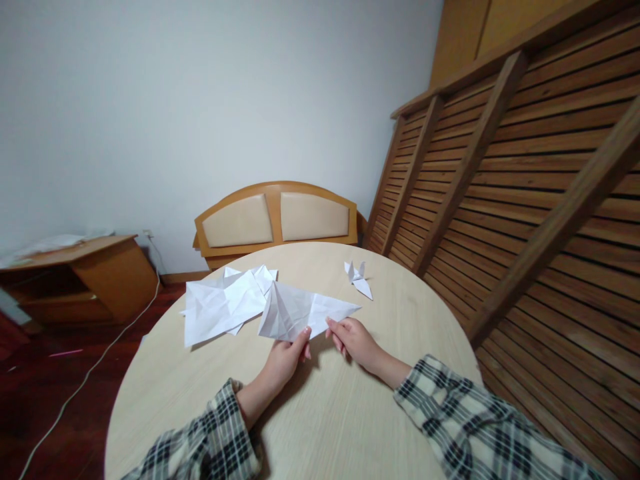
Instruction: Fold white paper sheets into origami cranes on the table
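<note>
A creased white sheet of paper [295, 308], partly folded and narrowing to a point on the right, is held up over the table between my two hands. My left hand [286, 360] pinches its lower edge near the middle, thumb on top. Farther right, my right hand [354, 341] pinches the lower edge close to the pointed end. Behind and left of it lie several creased white sheets [220, 303] in an overlapping pile. A small folded paper crane [359, 280] sits beyond my right hand.
Everything rests on a round pale wooden table [340, 420]. A headboard with cream panels [270, 220] stands behind it. Wooden slats [500, 187] lean at the right. To the left are a low wooden cabinet [120, 273] and a white cable [95, 367] on the floor.
</note>
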### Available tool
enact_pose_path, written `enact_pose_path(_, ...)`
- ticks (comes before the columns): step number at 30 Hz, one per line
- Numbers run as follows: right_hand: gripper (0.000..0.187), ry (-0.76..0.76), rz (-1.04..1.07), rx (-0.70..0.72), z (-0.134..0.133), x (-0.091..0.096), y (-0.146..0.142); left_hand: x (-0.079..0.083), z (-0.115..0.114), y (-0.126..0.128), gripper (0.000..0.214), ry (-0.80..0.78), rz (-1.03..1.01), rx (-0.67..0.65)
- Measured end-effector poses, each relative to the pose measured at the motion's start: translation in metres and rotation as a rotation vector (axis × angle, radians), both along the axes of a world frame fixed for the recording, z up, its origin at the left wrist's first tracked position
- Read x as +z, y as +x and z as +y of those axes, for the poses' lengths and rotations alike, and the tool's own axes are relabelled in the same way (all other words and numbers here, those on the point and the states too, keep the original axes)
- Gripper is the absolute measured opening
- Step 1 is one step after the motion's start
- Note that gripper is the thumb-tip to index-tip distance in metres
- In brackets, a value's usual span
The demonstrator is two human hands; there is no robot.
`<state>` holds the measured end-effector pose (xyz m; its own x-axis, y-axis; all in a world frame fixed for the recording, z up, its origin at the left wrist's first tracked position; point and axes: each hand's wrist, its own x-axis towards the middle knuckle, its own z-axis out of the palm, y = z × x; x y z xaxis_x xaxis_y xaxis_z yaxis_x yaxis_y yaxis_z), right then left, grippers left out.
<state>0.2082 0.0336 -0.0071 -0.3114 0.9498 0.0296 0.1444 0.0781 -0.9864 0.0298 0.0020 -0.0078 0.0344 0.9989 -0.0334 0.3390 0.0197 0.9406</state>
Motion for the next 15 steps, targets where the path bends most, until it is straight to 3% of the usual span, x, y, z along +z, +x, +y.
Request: enact_pose_path(15,0.059,-0.04,0.0,0.098,-0.0028,-0.0004,0.0005,-0.0008,-0.0018,0.0008,0.058,-0.007,-0.072,-0.007)
